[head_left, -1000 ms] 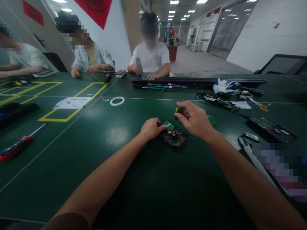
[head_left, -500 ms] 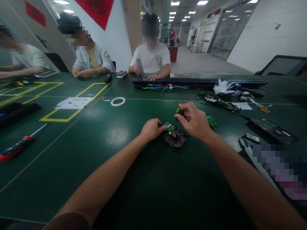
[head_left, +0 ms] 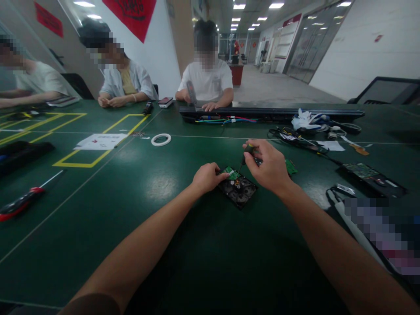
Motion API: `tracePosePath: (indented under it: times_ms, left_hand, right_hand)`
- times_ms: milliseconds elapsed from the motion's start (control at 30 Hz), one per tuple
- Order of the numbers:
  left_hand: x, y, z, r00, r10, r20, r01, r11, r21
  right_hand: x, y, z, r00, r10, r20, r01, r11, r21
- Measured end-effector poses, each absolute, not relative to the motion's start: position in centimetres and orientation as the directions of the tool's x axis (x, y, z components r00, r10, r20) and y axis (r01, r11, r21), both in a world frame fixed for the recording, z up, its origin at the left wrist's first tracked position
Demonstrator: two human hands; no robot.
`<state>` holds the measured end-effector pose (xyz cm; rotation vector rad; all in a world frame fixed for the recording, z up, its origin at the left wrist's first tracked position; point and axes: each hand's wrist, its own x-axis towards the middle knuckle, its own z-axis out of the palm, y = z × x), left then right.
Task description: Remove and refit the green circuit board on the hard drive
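Note:
A black hard drive [head_left: 241, 195] lies flat in front of me, with a small green circuit board [head_left: 232, 173] at its far end. My left hand [head_left: 207, 178] grips the drive's left edge, its thumb resting on the board. Between the fingers of my right hand [head_left: 269, 168] is a small screwdriver [head_left: 247, 153] with a dark and yellow handle. Its thin shaft slants down to the board's right side; the exact contact point is too small to make out. Another green circuit board [head_left: 291, 166] lies partly hidden behind my right hand.
A red and black screwdriver [head_left: 24, 203] lies at left, near a paper sheet [head_left: 100, 141] and a white tape ring [head_left: 161, 139]. Cables [head_left: 295, 138], gloves [head_left: 308, 120] and another drive [head_left: 374, 178] occupy the right. Across the table, people sit behind a long black panel [head_left: 272, 113].
The screwdriver's handle has turned in my right fingers, which have shifted slightly around it. My left hand and the hard drive stay in place.

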<state>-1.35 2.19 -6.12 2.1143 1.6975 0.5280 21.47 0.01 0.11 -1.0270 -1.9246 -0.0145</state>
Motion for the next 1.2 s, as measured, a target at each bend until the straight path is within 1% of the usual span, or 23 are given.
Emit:
tracePosePath:
  times_ms: [100,167,333,433,533,733,933,1100,1200]
  left_hand:
    - [-1.4,2.3,-6.3,0.209,0.976,0.058,0.837,-0.210,0.505]
    - [-1.5,2.4,-6.3,0.212,0.976,0.056,0.838,-0.211,0.503]
    - [-1.5,2.4,-6.2,0.211,0.976,0.048,0.838,-0.206,0.506]
    - [-1.5,2.3,-6.1,0.205,0.978,0.040,0.837,-0.196,0.511]
    - [-1.5,2.3,-6.1,0.208,0.977,0.040,0.842,-0.200,0.502]
    - [-1.4,2.4,-6.2,0.207,0.978,0.037,0.840,-0.197,0.505]
    - [-1.5,2.5,-6.3,0.192,0.980,0.045,0.827,-0.186,0.530]
    - [-1.6,2.5,-6.3,0.186,0.981,0.049,0.811,-0.182,0.556]
    - [-1.5,2.4,-6.3,0.169,0.984,0.051,0.804,-0.167,0.570]
  right_hand:
    - [21.5,0.0,0.0,-0.159,0.685,0.711,0.658,0.610,-0.441]
    - [21.6,0.0,0.1,-0.128,0.693,0.710,0.663,0.592,-0.458]
    - [21.8,-0.2,0.9,-0.185,0.651,0.737,0.708,0.608,-0.359]
    - [21.7,-0.4,1.2,-0.197,0.628,0.753,0.674,0.644,-0.361]
    - [21.6,-0.5,1.3,-0.196,0.641,0.742,0.694,0.625,-0.357]
    - [21.8,-0.4,1.3,-0.242,0.618,0.748,0.725,0.627,-0.283]
    - [21.6,-0.4,1.2,-0.198,0.634,0.747,0.706,0.621,-0.340]
    - [21.5,-0.7,1.5,-0.242,0.623,0.744,0.715,0.633,-0.298]
    - [21.5,-0.7,1.6,-0.261,0.610,0.748,0.695,0.656,-0.293]
